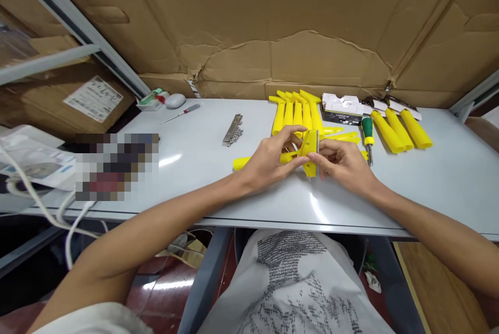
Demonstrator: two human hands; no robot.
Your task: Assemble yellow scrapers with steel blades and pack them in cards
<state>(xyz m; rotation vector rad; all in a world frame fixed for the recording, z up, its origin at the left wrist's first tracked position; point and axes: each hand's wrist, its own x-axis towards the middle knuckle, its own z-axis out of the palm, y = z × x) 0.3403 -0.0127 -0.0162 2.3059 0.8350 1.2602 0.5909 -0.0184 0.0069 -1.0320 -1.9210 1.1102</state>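
Both hands are together over the table, on a yellow plastic scraper (pixel 309 143). Its wide head is tilted up, with a screw in its face and a thin metal edge along the right side. My left hand (pixel 271 160) is closed around the neck, and the yellow handle sticks out to the left beneath it. From the right, my right hand (pixel 345 160) pinches the head at its metal edge; its curled fingers are partly hidden behind. Beyond the hands lie several yellow scraper handles (pixel 294 113) in a row and flat yellow pieces (pixel 345 136).
At right are a green-and-yellow screwdriver (pixel 367 131), a black-and-white box (pixel 343 109) and 3 yellow scrapers (pixel 398 129) with dark heads. Left of my hands lie metal strips with small screws (pixel 234 130), and a thin screwdriver (pixel 181 112). Cardboard (pixel 273 22) walls the back.
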